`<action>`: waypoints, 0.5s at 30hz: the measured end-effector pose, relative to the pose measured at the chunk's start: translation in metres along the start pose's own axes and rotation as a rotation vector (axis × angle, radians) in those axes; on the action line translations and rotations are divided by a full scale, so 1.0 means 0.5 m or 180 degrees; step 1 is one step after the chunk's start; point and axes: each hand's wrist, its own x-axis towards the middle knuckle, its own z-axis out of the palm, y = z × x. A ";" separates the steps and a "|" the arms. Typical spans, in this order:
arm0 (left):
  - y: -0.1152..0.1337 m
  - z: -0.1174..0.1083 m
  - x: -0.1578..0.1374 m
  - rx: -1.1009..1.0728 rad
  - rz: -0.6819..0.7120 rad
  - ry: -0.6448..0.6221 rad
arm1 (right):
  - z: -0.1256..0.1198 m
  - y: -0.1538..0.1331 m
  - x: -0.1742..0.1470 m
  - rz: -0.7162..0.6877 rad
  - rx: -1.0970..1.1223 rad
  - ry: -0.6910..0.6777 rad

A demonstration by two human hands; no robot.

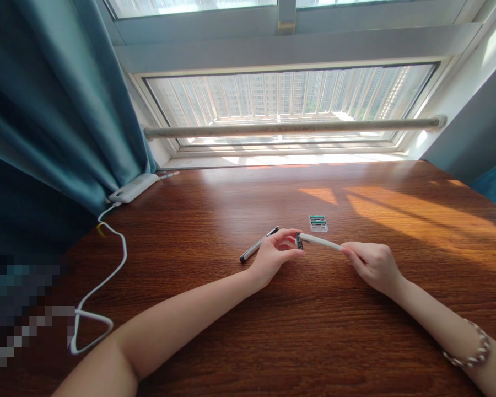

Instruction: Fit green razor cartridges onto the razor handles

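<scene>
Between the thumb and fingers of my left hand [279, 251] is a small dark razor head [300, 241], held upright on its edge. My right hand [374, 266] is closed round the end of a slim white toothbrush [322, 241]. Its far end, with what look like short bristles underneath, meets the razor head. Behind my left hand lies a slim silver and black handle [253, 251], partly covered by the fingers. A small clear tray [318, 223] with green-striped razor cartridges lies just beyond the toothbrush.
The brown wooden table [273, 342] runs up to the window. A white power strip or adapter [134, 188] sits by the blue curtain [66, 82] at the back left, with a white cable [125, 248] looping forward. A pale bar [293, 128] crosses the window.
</scene>
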 end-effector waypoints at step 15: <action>0.002 0.000 0.000 -0.0005 0.0017 -0.0011 | 0.000 -0.004 0.000 0.0191 -0.0085 0.0222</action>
